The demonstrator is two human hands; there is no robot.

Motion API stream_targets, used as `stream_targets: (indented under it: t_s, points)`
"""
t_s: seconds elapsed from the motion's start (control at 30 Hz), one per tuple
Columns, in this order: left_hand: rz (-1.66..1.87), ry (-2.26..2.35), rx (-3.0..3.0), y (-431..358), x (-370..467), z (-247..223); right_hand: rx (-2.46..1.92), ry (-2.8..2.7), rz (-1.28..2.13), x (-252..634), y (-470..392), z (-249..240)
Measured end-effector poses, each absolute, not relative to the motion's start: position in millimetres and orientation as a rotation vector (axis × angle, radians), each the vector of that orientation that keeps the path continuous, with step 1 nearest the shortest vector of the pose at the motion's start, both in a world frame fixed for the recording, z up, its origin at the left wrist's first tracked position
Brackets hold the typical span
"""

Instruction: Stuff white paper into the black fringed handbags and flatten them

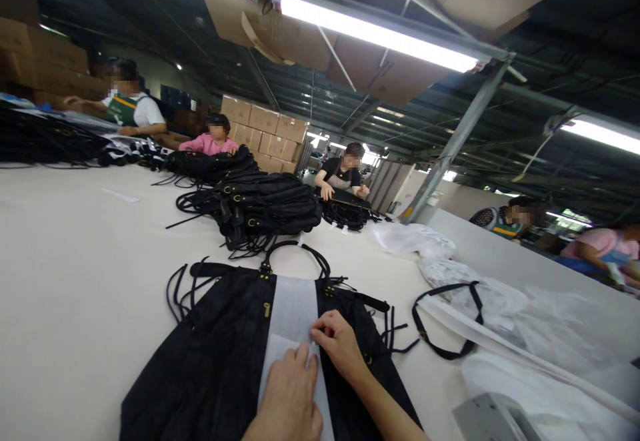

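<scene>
A black handbag [215, 354] with brass fittings lies flat on the table in front of me, its handle [313, 254] pointing away. Down its middle runs a strip of thin white paper [295, 297], which looks like tissue. My left hand [293, 387] rests on the lower part of that strip with its fingers stretched out. At the strip's right edge, my right hand [340, 344] has thumb and forefinger pinched on the paper. Black tassels [183, 291] and cords spread out from the bag's sides.
Beyond the bag, a pile of black bags [255, 204] stands on the white table [65, 281]. To the right lie a black strap [445, 354], clear plastic bags [540, 321] and a grey device [495, 417]. Several co-workers sit or stand farther back, near stacked cartons [270, 131].
</scene>
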State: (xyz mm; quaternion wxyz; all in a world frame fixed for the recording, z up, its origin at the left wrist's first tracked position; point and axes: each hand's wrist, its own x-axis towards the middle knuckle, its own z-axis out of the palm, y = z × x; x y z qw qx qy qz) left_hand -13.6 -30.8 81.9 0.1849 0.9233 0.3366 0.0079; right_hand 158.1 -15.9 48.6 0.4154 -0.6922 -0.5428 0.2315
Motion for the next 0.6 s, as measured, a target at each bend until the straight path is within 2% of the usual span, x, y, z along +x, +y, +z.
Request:
stream_targets:
  t_s: [0.1,0.27,0.47,0.6]
  points:
    - [0.05,0.949,2.61,-30.4,-12.2,74.8,-1.827,-1.376,0.409,160.4,-12.2,41.9]
    - [0.082,0.969,2.631,-32.0,-11.6,74.0,-1.923,-1.289,0.377,165.4,-4.3,32.0]
    - [0.067,0.958,2.622,-34.5,-14.3,80.0,-1.857,-1.374,0.675,175.5,-8.1,40.2]
    - [0.096,0.95,2.59,-34.3,-15.3,74.2,-1.808,-1.458,0.747,181.3,-9.9,46.8]
